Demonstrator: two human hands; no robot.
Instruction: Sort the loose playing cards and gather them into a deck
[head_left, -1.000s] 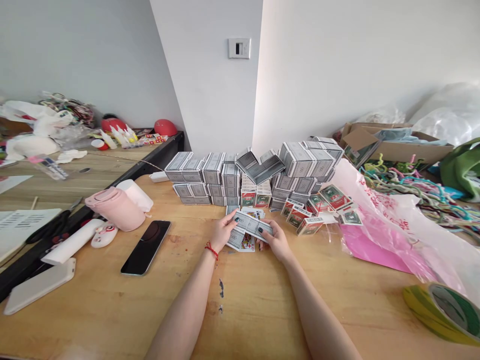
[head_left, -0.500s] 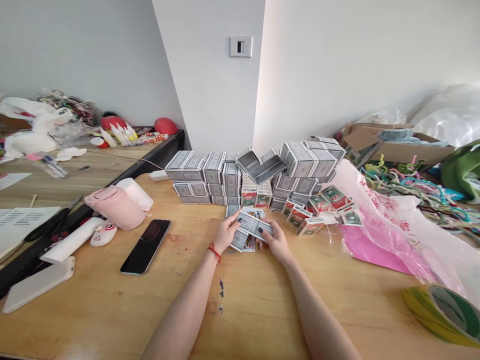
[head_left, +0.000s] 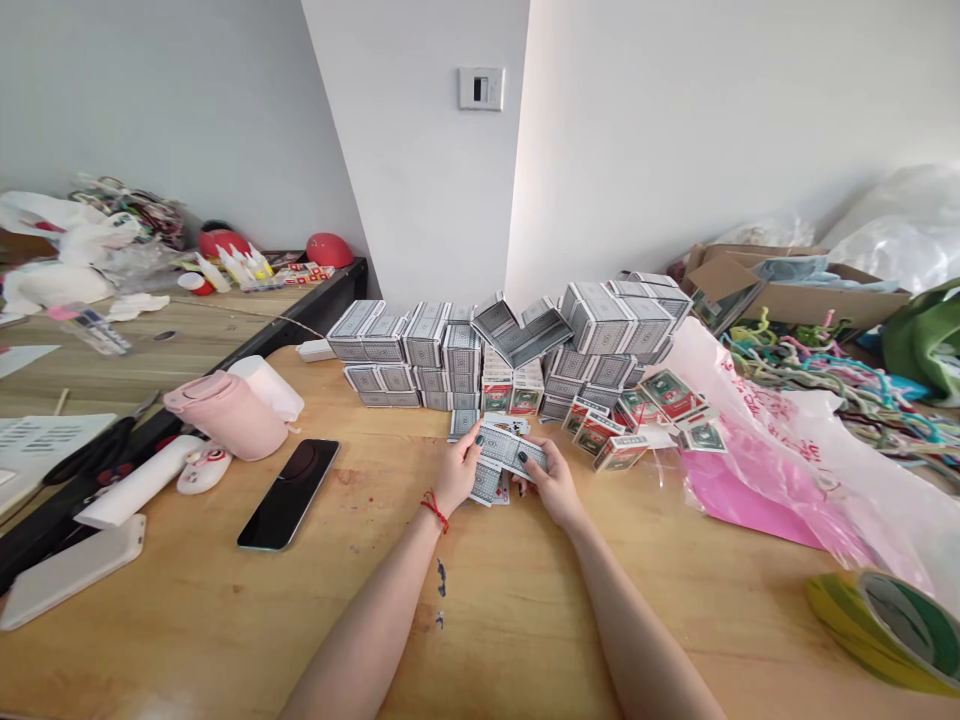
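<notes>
Between my two hands, patterned grey backs of playing cards face up toward me. My left hand grips their left end, thumb on top. At the right end, my right hand pinches them with its thumb. Below them a card with its back up and part of a face-up card show; whether these are held or lie on the table I cannot tell. Just behind my hands are more playing cards, partly covered.
A stacked wall of grey card-patterned boxes stands at the back. Red and green card packs lie right of my hands, near crumpled pink plastic. A phone and a pink cup lie left; a yellow tape roll sits front right.
My left hand has shifted slightly right, nearer my right hand. Less of the face-up card below now shows. Both hands keep hold of the cards.
</notes>
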